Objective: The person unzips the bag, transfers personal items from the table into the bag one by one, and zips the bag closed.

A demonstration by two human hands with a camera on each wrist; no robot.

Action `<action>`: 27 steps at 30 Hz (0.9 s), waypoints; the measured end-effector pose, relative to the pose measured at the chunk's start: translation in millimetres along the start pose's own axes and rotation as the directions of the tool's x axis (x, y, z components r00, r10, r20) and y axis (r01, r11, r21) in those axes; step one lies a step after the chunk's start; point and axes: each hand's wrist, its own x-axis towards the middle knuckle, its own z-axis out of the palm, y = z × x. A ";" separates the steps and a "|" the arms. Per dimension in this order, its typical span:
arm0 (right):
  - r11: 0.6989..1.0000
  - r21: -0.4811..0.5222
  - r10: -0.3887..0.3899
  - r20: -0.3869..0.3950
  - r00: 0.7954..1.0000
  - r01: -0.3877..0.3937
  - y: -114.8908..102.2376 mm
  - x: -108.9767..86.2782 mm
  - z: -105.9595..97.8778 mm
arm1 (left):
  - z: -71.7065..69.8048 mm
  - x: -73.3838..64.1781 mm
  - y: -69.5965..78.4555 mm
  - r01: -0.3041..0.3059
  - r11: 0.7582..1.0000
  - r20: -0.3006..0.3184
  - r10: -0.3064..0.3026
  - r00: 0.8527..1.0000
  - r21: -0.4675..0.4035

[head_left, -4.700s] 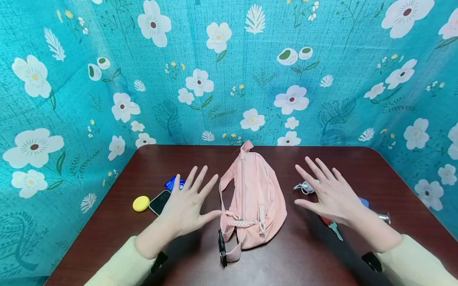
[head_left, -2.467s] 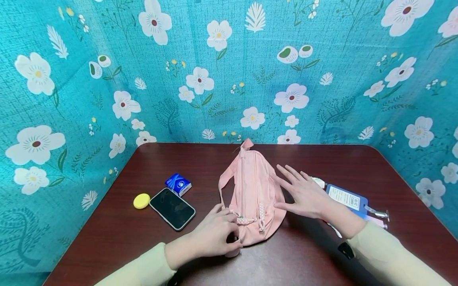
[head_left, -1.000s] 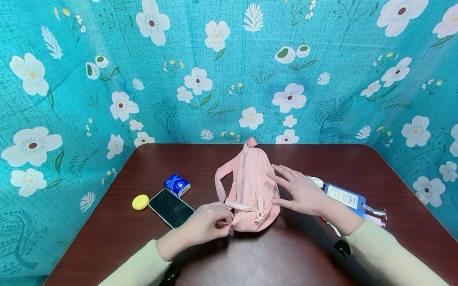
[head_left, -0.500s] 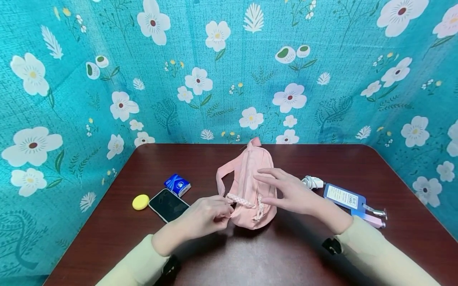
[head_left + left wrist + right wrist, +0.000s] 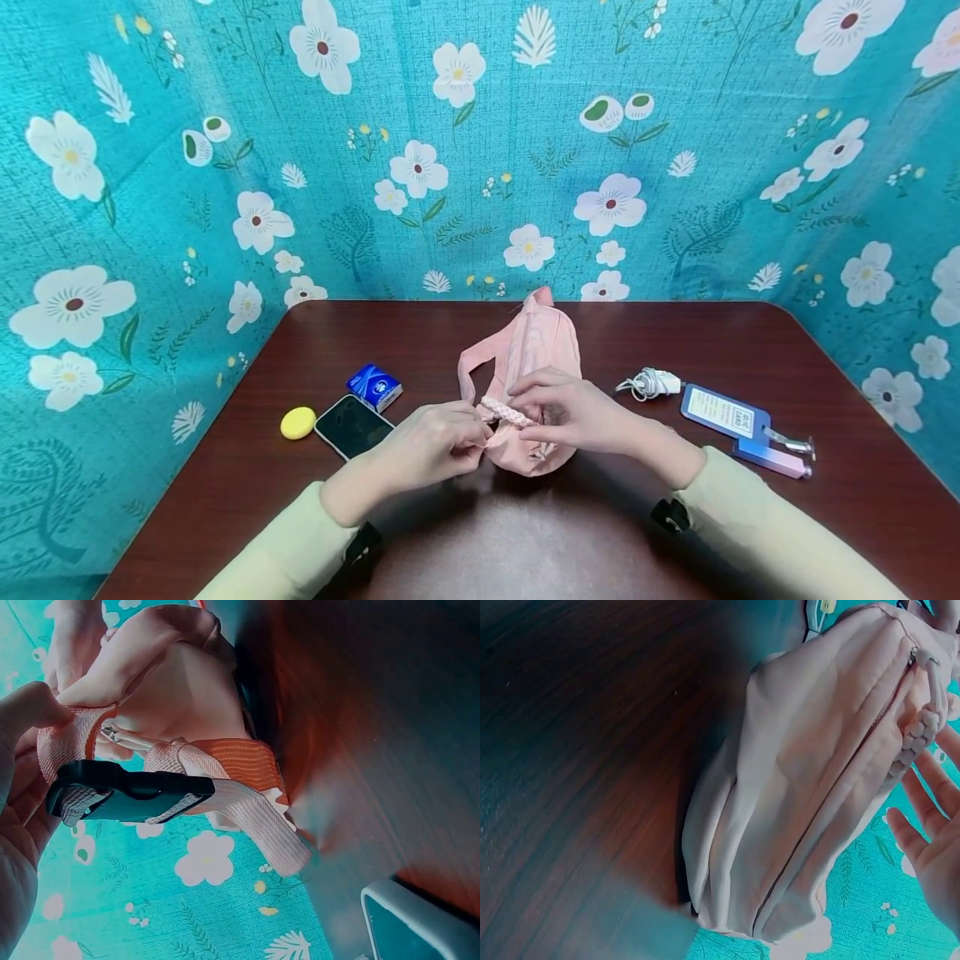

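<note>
A pink sling bag (image 5: 553,340) stands near the middle of the table, its zip running down the front. My left hand (image 5: 431,446) pinches the bag's webbing strap (image 5: 71,742) at its lower left corner, beside the black buckle (image 5: 139,791). My right hand (image 5: 581,417) is over the front of the bag, thumb and fingers spread apart around the braided zip pull (image 5: 506,412). In the right wrist view the fingertips lie close by the braid; whether they touch it I cannot tell. A second cord at the bag's lower front is partly hidden by that hand.
On the left lie a phone (image 5: 352,427), a blue tissue pack (image 5: 374,387) and a yellow round item (image 5: 298,423). A coiled white cable (image 5: 649,384), a blue card holder (image 5: 723,412) and a blue-pink stick (image 5: 774,459) lie right. A floral curtain (image 5: 480,167) hangs behind the table.
Both hands came down from spread above the table. The left took hold of the strap, and the bag turned and rose more upright. My right hand moved left from the bag's side to the zip pull.
</note>
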 end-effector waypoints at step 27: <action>0.998 -0.010 -0.069 -0.132 0.989 0.068 12.0 -10.5 16.5 | 12.1 -12.3 -3.0 0.227 0.964 -0.069 -0.238 0.969 -0.139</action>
